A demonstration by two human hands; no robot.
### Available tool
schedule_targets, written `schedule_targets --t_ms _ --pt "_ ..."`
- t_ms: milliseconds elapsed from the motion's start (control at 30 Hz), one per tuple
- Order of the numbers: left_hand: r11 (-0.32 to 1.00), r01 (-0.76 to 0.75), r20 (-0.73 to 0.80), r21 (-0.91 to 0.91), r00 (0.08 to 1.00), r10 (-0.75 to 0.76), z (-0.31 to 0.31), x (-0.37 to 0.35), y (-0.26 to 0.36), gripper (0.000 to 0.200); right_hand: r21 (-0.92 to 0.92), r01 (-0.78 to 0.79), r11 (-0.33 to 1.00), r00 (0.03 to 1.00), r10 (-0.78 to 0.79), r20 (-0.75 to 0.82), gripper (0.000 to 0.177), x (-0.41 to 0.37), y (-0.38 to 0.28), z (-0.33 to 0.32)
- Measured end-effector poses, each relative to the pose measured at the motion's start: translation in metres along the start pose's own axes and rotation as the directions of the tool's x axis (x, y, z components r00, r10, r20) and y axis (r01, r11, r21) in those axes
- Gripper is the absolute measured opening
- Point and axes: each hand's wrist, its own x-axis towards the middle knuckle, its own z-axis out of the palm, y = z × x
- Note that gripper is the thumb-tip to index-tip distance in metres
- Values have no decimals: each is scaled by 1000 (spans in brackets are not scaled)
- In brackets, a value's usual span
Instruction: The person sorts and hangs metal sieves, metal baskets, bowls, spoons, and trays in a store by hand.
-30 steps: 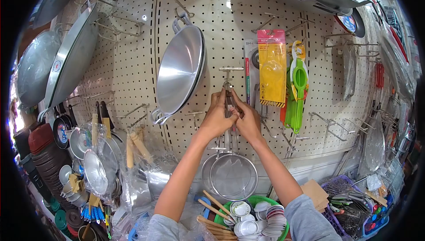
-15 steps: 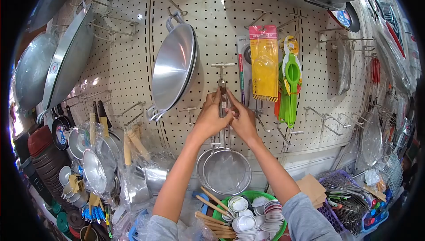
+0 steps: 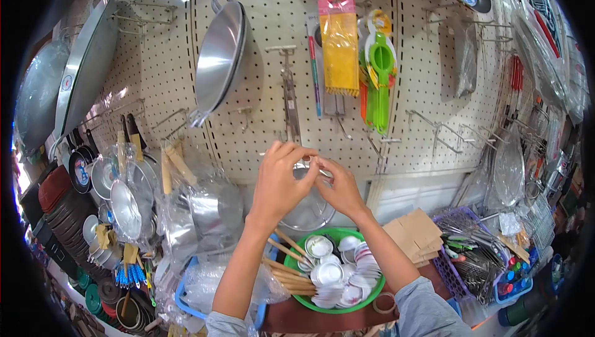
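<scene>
A metal mesh strainer (image 3: 308,212) hangs low on the pegboard, partly hidden behind my hands. Above them shows a long metal handle (image 3: 290,109), hung from a wall hook. My left hand (image 3: 284,176) is in front of the strainer's upper part, its fingers bent toward the right. Thumb and fingertips of my right hand (image 3: 339,188) curl together and meet the left fingertips. Both hands look pinched, but whatever lies between the fingers, if anything, is too small to make out.
A steel wok (image 3: 218,58) hangs upper left; a yellow package (image 3: 339,46) and a green squeezer (image 3: 379,83) hang to the right. Below stands a green basin (image 3: 362,305) of small white dishes. Beside it are a purple basket (image 3: 455,278) of utensils and plastic-wrapped pans (image 3: 214,204).
Both hands have moved down from the hanging handle to the strainer's upper part, uncovering the handle. The view has tilted downward and to the right, showing more of the green basin.
</scene>
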Motion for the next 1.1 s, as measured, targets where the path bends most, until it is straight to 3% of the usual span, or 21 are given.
schedule_targets --t_ms 267,367,533,633,767,900,1033,1100 --pt "978 145 233 -151 967 -108 55 -69 58 15 53 -127 991 988 121 97 36 -111 8 -43" --pt "918 269 307 -291 935 -177 91 -99 79 15 82 -224 971 972 216 97 36 -159 0 -73" --pt "868 370 434 -332 877 -208 139 -137 130 13 -44 -357 933 929 360 91 38 -239 6 -126" --pt "800 458 476 -387 842 -252 171 -165 158 12 56 -495 867 868 490 82 42 -281 -4 -158" --pt "689 569 604 -450 762 -234 199 -197 204 8 -42 -528 848 844 530 88 45 -338 -24 -213" --pt "544 693 745 -472 644 -173 230 -219 246 8 58 -581 812 814 577 69 45 -393 -45 -259" --pt "510 702 795 -497 604 -56 252 -222 296 10 85 -632 770 775 630 49 48 -431 -77 -304" --pt "517 659 767 -547 641 -5 260 -217 323 13 43 -640 768 768 640 -2 44 -443 -94 -325"
